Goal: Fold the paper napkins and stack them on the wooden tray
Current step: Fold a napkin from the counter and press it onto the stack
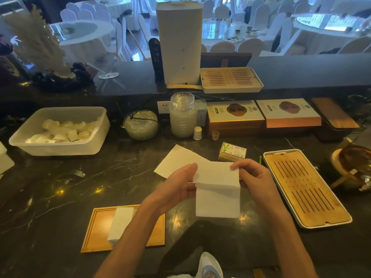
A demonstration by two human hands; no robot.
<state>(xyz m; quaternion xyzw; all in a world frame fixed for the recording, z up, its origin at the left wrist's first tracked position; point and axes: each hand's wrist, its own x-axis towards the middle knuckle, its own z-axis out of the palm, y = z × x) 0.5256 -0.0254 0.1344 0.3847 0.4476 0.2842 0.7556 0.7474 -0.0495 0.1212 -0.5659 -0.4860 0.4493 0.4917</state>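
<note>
Two hands | left hand and right hand pinch napkin | folded napkin on wooden tray

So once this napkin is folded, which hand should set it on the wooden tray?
Left, probably. The flat wooden tray with one folded white napkin lies under the left hand; the right hand sits farther away.

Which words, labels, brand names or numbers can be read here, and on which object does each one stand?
None can be read with certainty.
Small green-and-white bamboo-print box: printed label, too small to read.
Two flat orange-and-white gift boxes: small upright labels and round emblems, blurred.
Tall black upright sign: pale characters, illegible.
White paper napkin in both hands: plain, no print.
</note>
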